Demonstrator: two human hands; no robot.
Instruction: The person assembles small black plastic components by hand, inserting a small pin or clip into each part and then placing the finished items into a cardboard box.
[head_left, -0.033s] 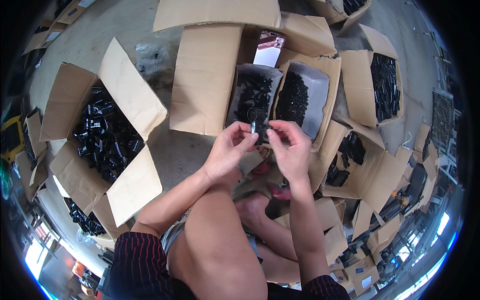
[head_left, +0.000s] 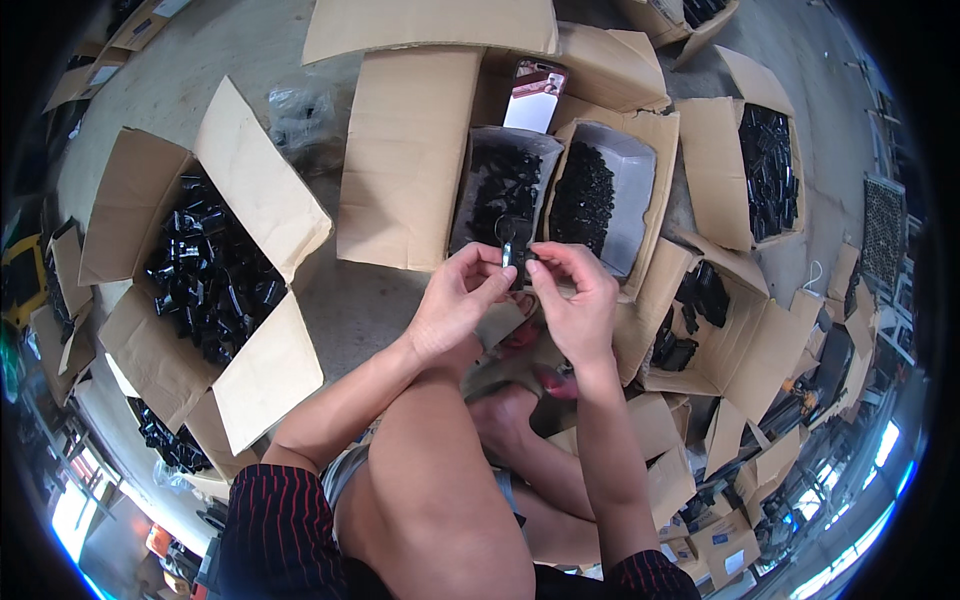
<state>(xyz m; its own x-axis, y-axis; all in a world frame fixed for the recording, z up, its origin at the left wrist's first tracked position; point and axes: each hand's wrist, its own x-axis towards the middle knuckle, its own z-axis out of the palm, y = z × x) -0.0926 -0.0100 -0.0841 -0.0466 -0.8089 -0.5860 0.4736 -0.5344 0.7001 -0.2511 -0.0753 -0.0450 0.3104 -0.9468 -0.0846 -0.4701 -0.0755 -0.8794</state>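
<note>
My left hand pinches a small black plastic part between thumb and fingers. A shiny silver strip with a dark loop above it shows at those fingertips; its kind I cannot make out. At the part's right side, my right hand is closed in a pinch, fingertips against it. Both hands are just above the near edge of two grey trays inside a carton. Loose small black pieces lie in the left tray. More of them fill part of the right tray.
A phone leans behind the trays. An open carton of glossy black parts stands at left. On the right are a carton of long black parts and another with several black pieces. Clear plastic wrap lies on the floor.
My right hand has shifted slightly left, closer to my left fingertips. The left hand keeps its hold on the black part.
</note>
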